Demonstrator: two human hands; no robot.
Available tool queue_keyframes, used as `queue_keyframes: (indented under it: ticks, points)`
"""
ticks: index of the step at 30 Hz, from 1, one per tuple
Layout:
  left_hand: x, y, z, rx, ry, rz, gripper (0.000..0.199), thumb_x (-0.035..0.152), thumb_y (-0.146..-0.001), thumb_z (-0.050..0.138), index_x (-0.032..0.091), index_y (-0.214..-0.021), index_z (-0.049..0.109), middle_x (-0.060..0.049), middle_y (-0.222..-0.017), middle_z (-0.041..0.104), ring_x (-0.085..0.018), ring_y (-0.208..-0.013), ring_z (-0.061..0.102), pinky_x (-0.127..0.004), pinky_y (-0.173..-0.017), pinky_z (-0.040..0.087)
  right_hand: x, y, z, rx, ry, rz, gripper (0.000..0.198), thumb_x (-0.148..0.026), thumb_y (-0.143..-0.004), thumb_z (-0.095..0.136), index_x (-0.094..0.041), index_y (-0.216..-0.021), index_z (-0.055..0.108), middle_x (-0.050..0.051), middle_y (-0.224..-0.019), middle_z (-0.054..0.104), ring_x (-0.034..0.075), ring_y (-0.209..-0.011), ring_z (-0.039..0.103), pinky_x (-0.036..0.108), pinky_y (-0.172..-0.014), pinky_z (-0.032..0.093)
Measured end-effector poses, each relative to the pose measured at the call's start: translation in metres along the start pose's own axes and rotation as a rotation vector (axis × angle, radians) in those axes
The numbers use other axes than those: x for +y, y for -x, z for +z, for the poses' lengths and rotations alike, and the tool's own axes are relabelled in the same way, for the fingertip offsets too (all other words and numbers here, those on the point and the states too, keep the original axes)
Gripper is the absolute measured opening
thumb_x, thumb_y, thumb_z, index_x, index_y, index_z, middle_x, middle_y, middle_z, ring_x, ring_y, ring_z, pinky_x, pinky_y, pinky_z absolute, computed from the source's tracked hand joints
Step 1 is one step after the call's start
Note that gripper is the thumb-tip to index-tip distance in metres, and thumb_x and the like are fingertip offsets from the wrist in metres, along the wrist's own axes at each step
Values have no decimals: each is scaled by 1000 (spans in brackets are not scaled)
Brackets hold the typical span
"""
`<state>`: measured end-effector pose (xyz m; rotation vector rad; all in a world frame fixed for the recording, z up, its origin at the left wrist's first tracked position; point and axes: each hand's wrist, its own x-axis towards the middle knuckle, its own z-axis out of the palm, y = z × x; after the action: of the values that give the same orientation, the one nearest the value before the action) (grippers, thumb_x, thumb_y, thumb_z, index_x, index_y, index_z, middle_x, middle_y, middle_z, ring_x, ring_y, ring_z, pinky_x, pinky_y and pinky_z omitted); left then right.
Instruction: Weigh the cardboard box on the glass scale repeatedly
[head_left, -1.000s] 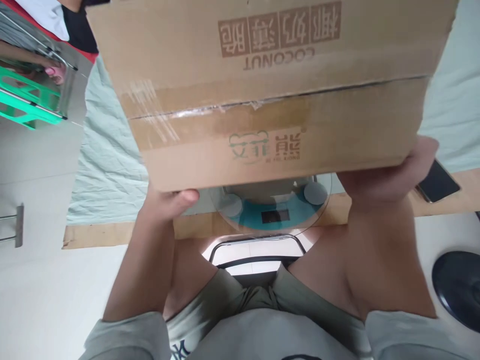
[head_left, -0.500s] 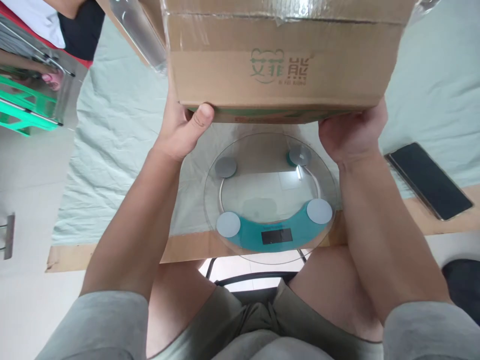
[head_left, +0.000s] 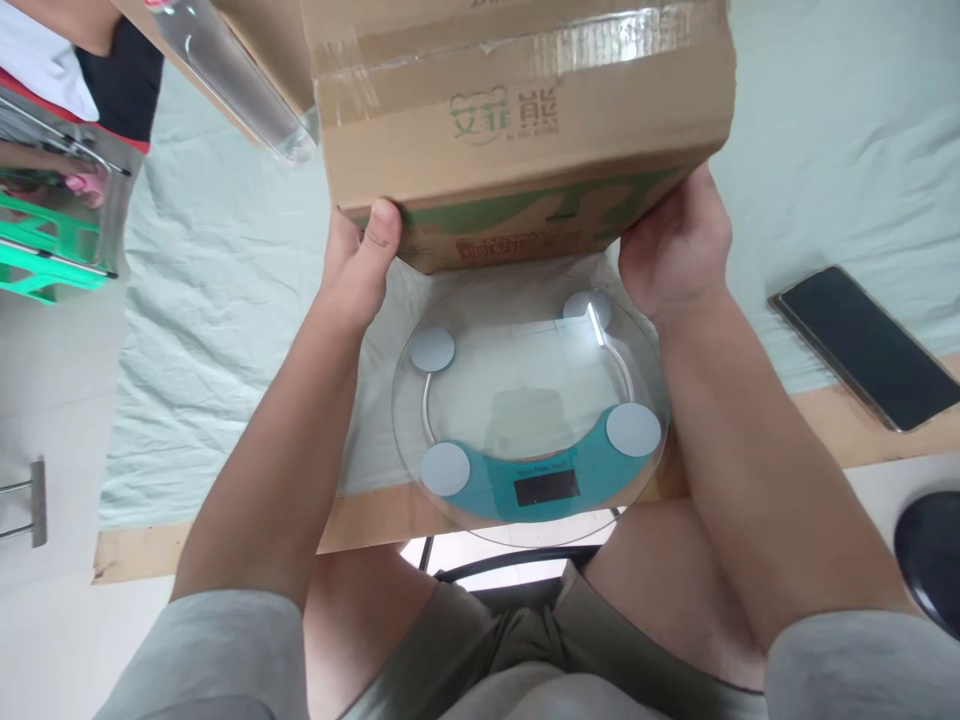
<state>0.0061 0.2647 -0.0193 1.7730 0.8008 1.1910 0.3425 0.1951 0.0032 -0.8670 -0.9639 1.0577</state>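
A taped brown cardboard box (head_left: 517, 130) with green printing is held up between both hands, tilted so its printed near side shows. My left hand (head_left: 360, 250) grips its lower left corner, thumb on the near side and fingers hidden behind. On the other side, my right hand (head_left: 679, 240) is closed around the lower right edge; its fingertips are out of sight under the box. Below the box lies a round glass bathroom scale (head_left: 517, 400) with a teal strip, round grey pads and a dark display. The scale's near rim overhangs the table edge.
A black phone (head_left: 866, 345) lies at the right edge of the cloth-covered table (head_left: 225, 330). Upper left, a clear plastic bottle (head_left: 240, 85) rests by other cardboard. Beyond stand a green stool (head_left: 56, 240) and part of another person (head_left: 45, 55). A round black object (head_left: 934, 560) is at lower right.
The box has tilted, with more of its lower printed side and its taped top showing. It has also shifted a little left in view, with both hands still on it.
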Motion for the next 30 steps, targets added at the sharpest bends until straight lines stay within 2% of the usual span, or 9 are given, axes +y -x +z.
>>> queue_keyframes:
  ticks: [7, 13, 16, 19, 21, 22, 24, 26, 30]
  points:
    - [0, -26, 6, 189, 187, -330, 92, 89, -62, 87, 30, -130, 66, -2, -141, 74, -29, -142, 57, -49, -129, 43, 3, 2, 4, -18, 42, 41, 36, -40, -110, 29, -31, -125, 61, -8, -152, 64, 8, -151, 58, 38, -141, 40]
    - [-28, -29, -5, 96, 278, -339, 90, 91, -64, 82, 43, -139, 66, -4, -152, 68, -35, -143, 60, -53, -116, 55, -2, 3, 3, -51, 39, 93, 26, -48, -105, 44, -43, -118, 66, -19, -152, 66, 9, -151, 58, 38, -140, 42]
    - [-28, -9, -25, 181, 236, -346, 86, 94, -81, 64, 45, -151, 53, -4, -155, 65, -33, -143, 61, -58, -121, 50, -11, 9, -5, 42, 68, 231, 32, -46, -107, 42, -40, -128, 66, -14, -155, 64, 8, -151, 57, 38, -143, 34]
    - [11, 27, -32, 383, 204, -263, 64, 80, -94, 61, 43, -145, 50, -1, -149, 66, -28, -142, 62, -54, -120, 51, -26, 24, -15, 274, 141, 268, 36, -42, -107, 43, -31, -130, 68, -4, -145, 71, 11, -140, 65, 44, -138, 38]
    - [55, 57, -19, 443, 204, -159, 41, 67, -95, 65, 32, -117, 62, -2, -119, 72, -22, -118, 72, -42, -99, 60, -39, 40, -19, 386, 176, 221, 33, -36, -104, 45, -24, -115, 74, 0, -126, 78, 12, -117, 74, 38, -118, 54]
    - [79, 71, -8, 526, 204, -108, 32, 58, -94, 67, 27, -96, 62, -2, -95, 67, -18, -96, 72, -35, -82, 59, -45, 50, -19, 413, 194, 186, 31, -32, -100, 47, -21, -103, 75, 2, -112, 79, 12, -103, 75, 34, -103, 58]
    - [121, 96, 19, 623, 164, -130, 48, 37, -83, 73, 20, -62, 33, 2, -58, 29, -8, -51, 39, -26, -49, 35, -55, 70, -18, 394, 234, 112, 25, -25, -91, 51, -17, -76, 70, 4, -82, 72, 12, -76, 69, 27, -75, 55]
    - [147, 114, 44, 630, 107, -147, 62, 28, -74, 73, 18, -54, 15, 4, -54, 8, -5, -47, 12, -26, -46, 12, -62, 87, -13, 358, 273, 34, 25, -22, -83, 56, -17, -58, 56, 1, -59, 53, 11, -57, 56, 25, -57, 43]
    - [150, 132, 62, 596, 120, -265, 61, 29, -62, 70, 19, -47, 13, 6, -51, 4, -3, -47, 7, -26, -49, 5, -66, 107, 7, 342, 272, -29, 32, -25, -75, 58, -20, -50, 39, -3, -50, 31, 8, -46, 40, 25, -47, 28]
